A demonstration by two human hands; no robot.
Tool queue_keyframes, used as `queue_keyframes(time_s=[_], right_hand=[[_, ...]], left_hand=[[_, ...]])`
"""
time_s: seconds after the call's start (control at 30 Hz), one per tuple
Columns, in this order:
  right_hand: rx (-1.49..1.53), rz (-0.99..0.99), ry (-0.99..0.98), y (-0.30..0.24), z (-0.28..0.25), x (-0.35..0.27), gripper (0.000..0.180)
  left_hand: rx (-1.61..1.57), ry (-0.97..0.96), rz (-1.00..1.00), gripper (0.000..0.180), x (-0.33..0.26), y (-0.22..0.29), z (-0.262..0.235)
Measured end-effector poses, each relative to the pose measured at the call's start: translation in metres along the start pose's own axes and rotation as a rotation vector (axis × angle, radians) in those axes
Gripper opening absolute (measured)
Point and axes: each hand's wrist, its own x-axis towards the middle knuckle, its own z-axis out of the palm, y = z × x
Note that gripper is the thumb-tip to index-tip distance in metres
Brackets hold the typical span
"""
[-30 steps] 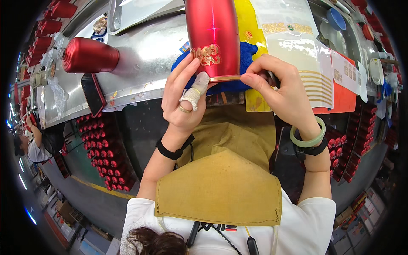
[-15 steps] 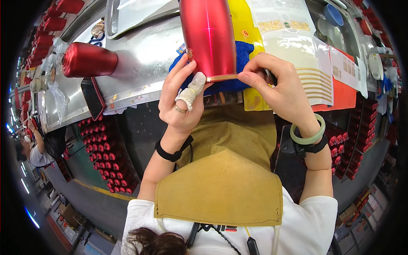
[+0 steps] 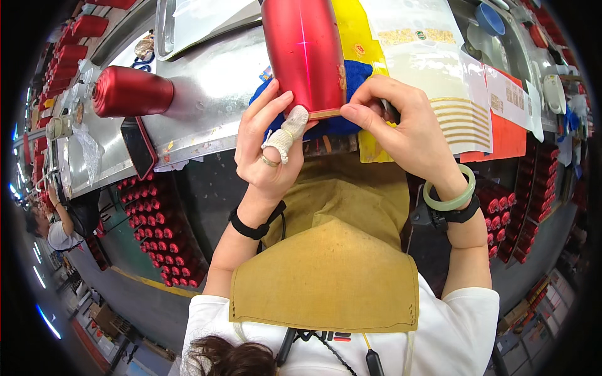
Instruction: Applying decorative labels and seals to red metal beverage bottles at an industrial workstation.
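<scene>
A glossy red bottle (image 3: pixel 304 56) lies on a blue cloth (image 3: pixel 359 75), its base end toward me. A thin gold strip (image 3: pixel 323 114) runs around that end. My left hand (image 3: pixel 269 131) steadies the bottle's left side with its fingers, while a white cloth-covered fingertip (image 3: pixel 291 128) presses by the strip's left end. At the right end, my right hand (image 3: pixel 401 119) is closed, thumb against the strip and bottle edge. Something dark, partly hidden, sits within its curled fingers. A gold patch shows on the bottle's right edge.
Left on the metal table are another red bottle (image 3: pixel 133 91) and a phone (image 3: pixel 138 147). Sheets with gold strips (image 3: pixel 461 125) lie over yellow and red sheets at right, near a blue bowl (image 3: pixel 490 20). Racks of red bottles (image 3: pixel 163 232) stand below; another person (image 3: pixel 59 225) is far left.
The bottle has turned: a gold patch seen at its left edge now shows at its right edge. My right hand has shifted slightly left along the base.
</scene>
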Motion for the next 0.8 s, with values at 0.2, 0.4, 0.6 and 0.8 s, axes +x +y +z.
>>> queue_keyframes(time_s=[0.2, 0.4, 0.6, 0.8], right_hand=[[0.002, -0.029, 0.019, 0.006, 0.002, 0.002, 0.021], [-0.027, -0.017, 0.024, 0.007, 0.004, 0.0, 0.022], [0.038, 0.111, 0.095, 0.014, 0.002, -0.001, 0.026], [0.274, 0.145, 0.144, 0.006, 0.032, 0.0, 0.03]], left_hand=[[0.146, -0.036, 0.112, 0.049, -0.003, -0.002, -0.003], [0.208, -0.181, 0.166, 0.057, 0.016, 0.012, -0.002], [0.109, -0.013, 0.056, 0.035, -0.002, 0.001, 0.0], [0.051, 0.03, 0.029, 0.035, -0.005, -0.001, 0.0]])
